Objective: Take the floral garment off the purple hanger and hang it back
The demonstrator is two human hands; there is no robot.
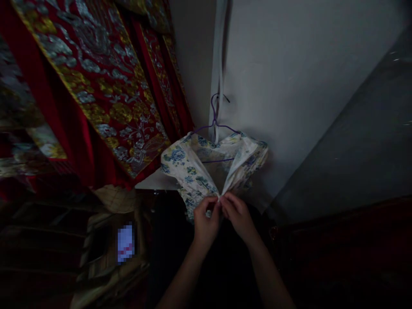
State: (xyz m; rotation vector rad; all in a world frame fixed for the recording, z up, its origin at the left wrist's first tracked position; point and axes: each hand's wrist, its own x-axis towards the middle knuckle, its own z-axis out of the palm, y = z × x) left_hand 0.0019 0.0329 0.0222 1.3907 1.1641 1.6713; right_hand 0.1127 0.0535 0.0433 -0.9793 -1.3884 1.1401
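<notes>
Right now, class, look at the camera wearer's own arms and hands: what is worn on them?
The left hand and right hand wear no gloves. No sleeve, watch or bracelet shows on the left forearm or right forearm. The picture is too dim to rule out a thin ring.

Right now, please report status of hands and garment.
Both hands pinching front edges together. Floral garment on purple hanger, neckline open above fingers. Nothing seen between hands and garment; lower part dark.
</notes>
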